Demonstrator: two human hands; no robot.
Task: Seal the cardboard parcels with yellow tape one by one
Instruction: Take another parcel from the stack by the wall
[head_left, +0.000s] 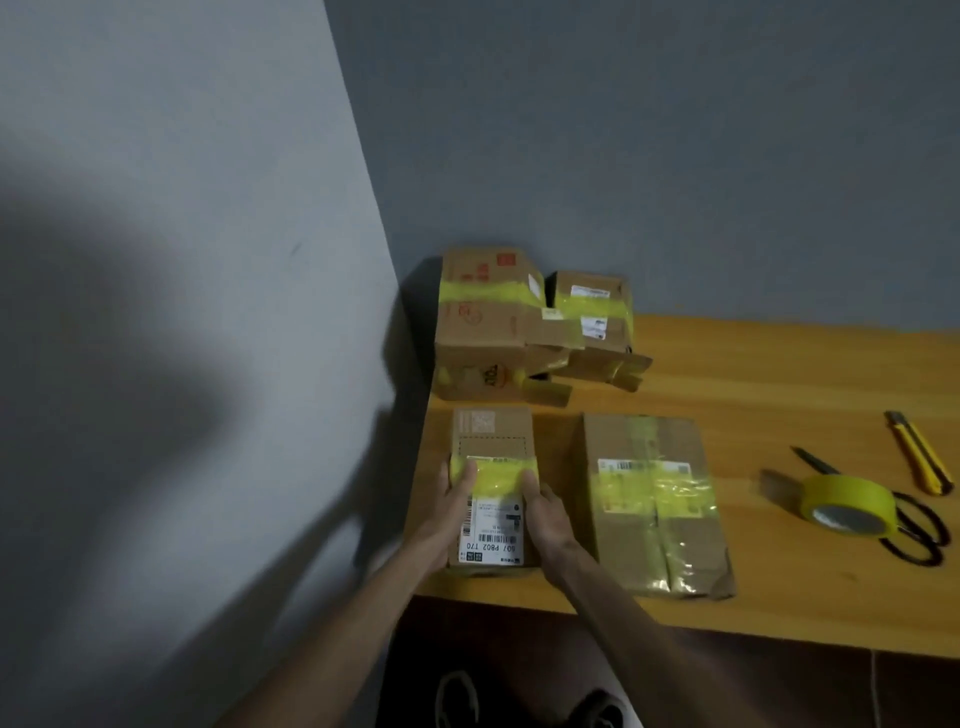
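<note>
Small taped parcel (492, 457) snug between left grip (450, 512) and right grip (546, 514)

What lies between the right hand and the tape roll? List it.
The large flat parcel lies between the right hand, which holds the small parcel, and the tape roll. The hand would likely have to pass over it.

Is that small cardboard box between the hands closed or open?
Closed. The small brown cardboard parcel has a flat top, with a band of yellow tape running across it side to side.
</note>
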